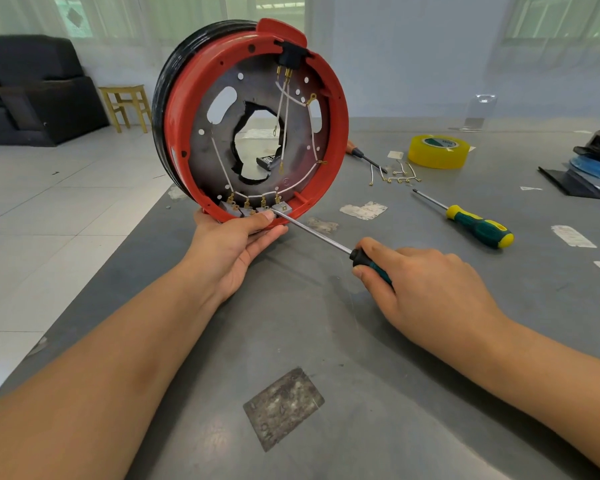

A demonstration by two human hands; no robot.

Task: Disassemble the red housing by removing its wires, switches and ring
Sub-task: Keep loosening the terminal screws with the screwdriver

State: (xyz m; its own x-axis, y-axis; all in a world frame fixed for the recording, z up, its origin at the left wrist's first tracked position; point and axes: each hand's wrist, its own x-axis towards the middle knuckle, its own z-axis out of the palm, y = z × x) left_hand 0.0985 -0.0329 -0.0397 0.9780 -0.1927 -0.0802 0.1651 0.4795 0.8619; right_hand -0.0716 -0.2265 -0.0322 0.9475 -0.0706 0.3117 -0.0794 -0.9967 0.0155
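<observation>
Right hand point(426, 285) gripping screwdriver point(326, 239), tip at rightmost of grey switches point(257, 208). Left hand point(238, 237) holding red housing point(174, 133) upright on desk point(361, 341) by near rim. Partly done, by judgement: loose wires point(395, 173) lying far right; wires point(284, 116), switches, black ring point(161, 81) still fitted. Yellow tape roll point(439, 150) label unreadable

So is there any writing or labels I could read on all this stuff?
Nothing can be read.
Yellow tape roll: green core label with print, too blurred.
Worn sticker patch on the table: faint marks, illegible.
Red housing, both screwdrivers: no text visible.
</observation>
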